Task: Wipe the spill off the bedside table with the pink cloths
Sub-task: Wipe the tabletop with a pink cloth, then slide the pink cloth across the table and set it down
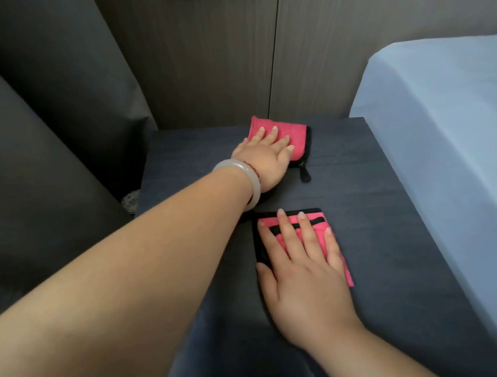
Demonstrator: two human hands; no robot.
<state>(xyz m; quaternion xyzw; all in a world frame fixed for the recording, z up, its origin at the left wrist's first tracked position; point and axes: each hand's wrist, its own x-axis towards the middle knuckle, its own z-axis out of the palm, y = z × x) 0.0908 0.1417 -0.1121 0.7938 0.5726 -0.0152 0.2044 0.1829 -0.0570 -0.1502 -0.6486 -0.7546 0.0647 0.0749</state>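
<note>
Two pink cloths with black trim lie on the dark bedside table (390,208). My left hand (264,160), wearing a pale bangle, presses flat with spread fingers on the far pink cloth (296,138) near the table's back edge. My right hand (303,272) lies flat on the near pink cloth (319,231) in the middle of the table, covering most of it. A black tag sticks out from the far cloth's right corner. I cannot make out any spill on the dark surface.
A bed with a light blue sheet (459,144) borders the table on the right. Dark grey upholstery (47,143) rises on the left. A wood-panel wall (217,58) stands behind the table.
</note>
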